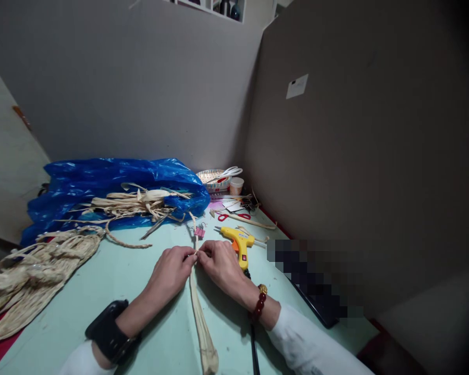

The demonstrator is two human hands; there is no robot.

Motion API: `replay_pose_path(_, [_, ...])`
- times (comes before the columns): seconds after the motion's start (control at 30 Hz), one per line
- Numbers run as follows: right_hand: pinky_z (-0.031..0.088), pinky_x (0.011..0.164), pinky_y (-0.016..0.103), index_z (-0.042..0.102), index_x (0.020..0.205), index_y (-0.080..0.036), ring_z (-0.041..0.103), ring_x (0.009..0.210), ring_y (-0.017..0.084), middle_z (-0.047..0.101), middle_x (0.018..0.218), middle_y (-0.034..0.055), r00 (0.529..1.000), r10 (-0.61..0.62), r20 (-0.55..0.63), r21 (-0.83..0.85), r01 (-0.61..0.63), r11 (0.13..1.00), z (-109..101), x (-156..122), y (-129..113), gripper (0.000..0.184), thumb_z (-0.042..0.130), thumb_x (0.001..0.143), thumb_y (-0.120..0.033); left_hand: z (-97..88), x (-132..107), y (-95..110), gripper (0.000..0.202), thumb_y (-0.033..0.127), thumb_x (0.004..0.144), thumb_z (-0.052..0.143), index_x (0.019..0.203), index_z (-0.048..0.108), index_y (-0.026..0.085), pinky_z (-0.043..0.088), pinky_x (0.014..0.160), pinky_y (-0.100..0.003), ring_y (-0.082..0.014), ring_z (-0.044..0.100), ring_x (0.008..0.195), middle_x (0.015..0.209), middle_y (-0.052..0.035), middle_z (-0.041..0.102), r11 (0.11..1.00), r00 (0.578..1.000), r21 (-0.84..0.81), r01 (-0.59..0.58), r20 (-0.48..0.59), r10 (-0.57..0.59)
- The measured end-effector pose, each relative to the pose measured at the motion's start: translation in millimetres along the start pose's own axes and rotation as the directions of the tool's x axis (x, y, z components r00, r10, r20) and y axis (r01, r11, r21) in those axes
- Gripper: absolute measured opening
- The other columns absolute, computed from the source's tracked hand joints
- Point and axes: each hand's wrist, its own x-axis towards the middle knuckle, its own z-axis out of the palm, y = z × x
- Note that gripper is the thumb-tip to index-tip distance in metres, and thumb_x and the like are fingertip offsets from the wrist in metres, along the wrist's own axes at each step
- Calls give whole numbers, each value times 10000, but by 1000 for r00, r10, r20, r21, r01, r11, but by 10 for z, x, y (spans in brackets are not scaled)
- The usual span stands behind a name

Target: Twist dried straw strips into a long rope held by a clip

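A long, pale dried plant-fibre strip (201, 328) runs down the middle of the table, flat and wider at its near end. My left hand (175, 270) and my right hand (219, 263) meet at its narrow upper part, fingertips pinched on it almost touching each other. Just beyond them, a pink binder clip (199, 232) grips the strip's far section. A yellow glue gun (240, 245) lies close to my right hand, partly hidden behind it, its black cord passing under my wrist.
At the back left, a blue plastic bag (113, 174) holds loose dried fibres (140, 203). Woven fibre slippers (50, 276) lie at left. Red-handled scissors (234, 216), a basket (213, 177) and a paper cup (236, 185) sit farther back. A dark, partly pixelated device (316, 307) lies at right. Grey walls enclose the table.
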Motion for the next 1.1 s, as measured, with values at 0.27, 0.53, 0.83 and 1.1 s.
replay_pose_path(0.27, [264, 539, 232, 683, 721, -156, 486, 557, 114, 635, 612, 30, 1000, -18, -19, 13, 19, 1000, -9, -5, 19, 191, 519, 804, -209, -11, -15, 26, 228, 253, 814, 419, 632, 542, 193, 343, 616, -270, -184, 558, 626, 614, -45, 631, 999, 996, 23, 42, -81, -40])
replay_pose_path(0.53, [239, 532, 249, 678, 707, -141, 494, 562, 119, 645, 621, 43, 998, -41, 55, 15, 40, 999, -42, -10, 4, 219, 498, 826, -182, 127, 93, -106, 213, 368, 680, 562, 612, 478, 185, 202, 361, -187, -52, 319, 319, 443, 64, 478, 674, 949, -668, 314, 223, -221])
replay_pose_path(0.83, [289, 599, 238, 676, 756, -150, 555, 664, 139, 673, 718, 55, 995, -9, 98, 6, 9, 1000, -42, -65, -43, 218, 481, 854, -150, 72, 131, -118, 290, 409, 576, 645, 622, 465, 185, 131, 333, -171, -22, 261, 308, 445, 67, 502, 655, 949, -688, 313, 251, -190])
replay_pose_path(1.1, [243, 561, 255, 632, 806, -148, 552, 649, 153, 659, 721, 61, 993, -31, 117, -93, 42, 995, -47, -112, -74, 202, 436, 855, -153, 164, 126, -163, 163, 318, 621, 536, 573, 569, 166, 304, 470, -223, -108, 436, 436, 436, 32, 525, 865, 982, -474, 164, -8, -191])
